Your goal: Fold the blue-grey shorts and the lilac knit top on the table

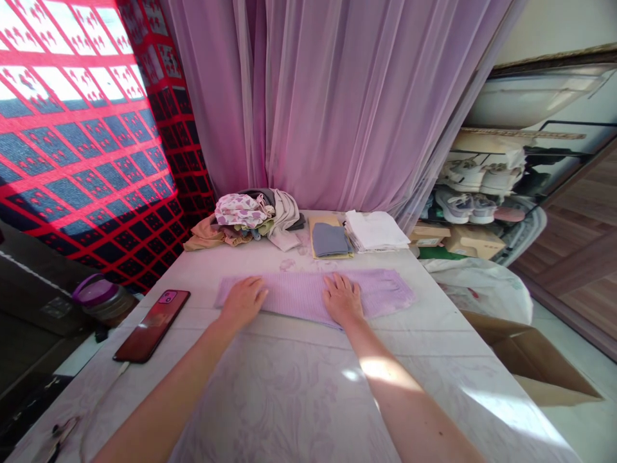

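Note:
A long lilac ribbed garment, which looks like a pair of folded trousers [294,292], lies flat across the table. At its left end rests my left hand [245,301], palm down with the fingers stretched out. My right hand [343,299] lies flat on the cloth right of its middle, fingers spread. Neither hand grips the fabric. The gathered end of the garment is at the right.
Behind it are a heap of crumpled clothes [255,215], a small stack of folded grey and yellow cloth [330,239] and folded white cloth [376,231]. A phone [153,326] with a cable lies left. Right of the table stands an open cardboard box [535,357].

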### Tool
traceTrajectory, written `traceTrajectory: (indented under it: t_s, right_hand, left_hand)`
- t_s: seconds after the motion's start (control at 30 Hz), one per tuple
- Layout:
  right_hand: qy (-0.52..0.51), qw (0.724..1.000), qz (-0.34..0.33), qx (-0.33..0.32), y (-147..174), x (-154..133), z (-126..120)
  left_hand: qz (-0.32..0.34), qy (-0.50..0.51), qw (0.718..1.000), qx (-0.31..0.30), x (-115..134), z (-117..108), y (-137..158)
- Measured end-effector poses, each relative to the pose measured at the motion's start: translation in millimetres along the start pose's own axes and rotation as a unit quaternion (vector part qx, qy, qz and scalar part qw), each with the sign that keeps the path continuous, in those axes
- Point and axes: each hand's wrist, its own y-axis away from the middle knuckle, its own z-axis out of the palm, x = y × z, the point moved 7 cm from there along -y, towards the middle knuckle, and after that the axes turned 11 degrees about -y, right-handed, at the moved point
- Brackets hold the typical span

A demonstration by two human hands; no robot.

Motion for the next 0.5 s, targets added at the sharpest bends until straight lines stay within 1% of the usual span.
traceTrajectory:
  t_s: [0.03,0.1,0.17,0.27,0.37,0.5]
  right_hand:
    - [-0.003,1.000,0.000,-0.001,0,-1,0]
    - [-0.010,1.000,-0.001,-0.002,0,-3,-1]
    - [-0.016,1.000,-0.006,-0.008,0,-3,-2]
    - [-0.022,0.999,-0.028,-0.030,-2,6,-4]
    - [-0.010,0.999,-0.030,-0.037,-7,37,-11]
    - [0.025,0.999,0.016,-0.013,-11,96,-25]
  left_hand:
    - [0.005,0.002,1.000,-0.011,12,8,-5]
    - [-0.011,-0.014,1.000,-0.025,26,22,-11]
    - [-0.034,-0.038,0.998,-0.024,30,31,-13]
    - [-0.039,-0.059,0.997,-0.023,29,35,-11]
    - [-0.036,-0.073,0.996,-0.024,27,36,-10]
    - [-0.041,-0.091,0.995,-0.015,26,37,-11]
